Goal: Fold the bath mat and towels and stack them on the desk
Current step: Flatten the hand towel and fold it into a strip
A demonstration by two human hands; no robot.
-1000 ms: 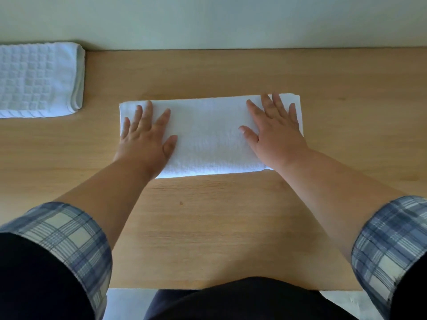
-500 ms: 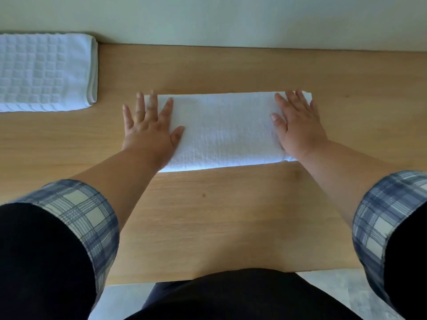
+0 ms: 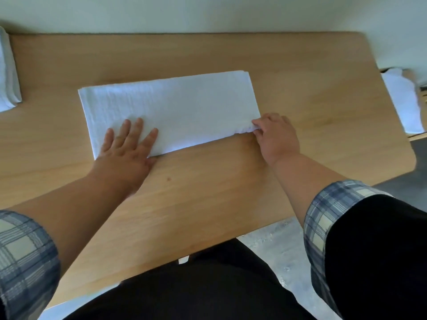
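White towel (image 3: 171, 107) folded into long strip, lying flat mid-tabletop (image 3: 208, 192), slightly skewed to the edges. Left hand (image 3: 126, 148) flat and spread, pressing towel's near-left end. Right hand (image 3: 276, 135) pinching towel's near-right corner, fabric bunched there. Folded white cloth (image 3: 8, 77) at tabletop's far-left edge, cut off by frame. Another white cloth (image 3: 403, 100) lies past the tabletop's right edge, support unclear.
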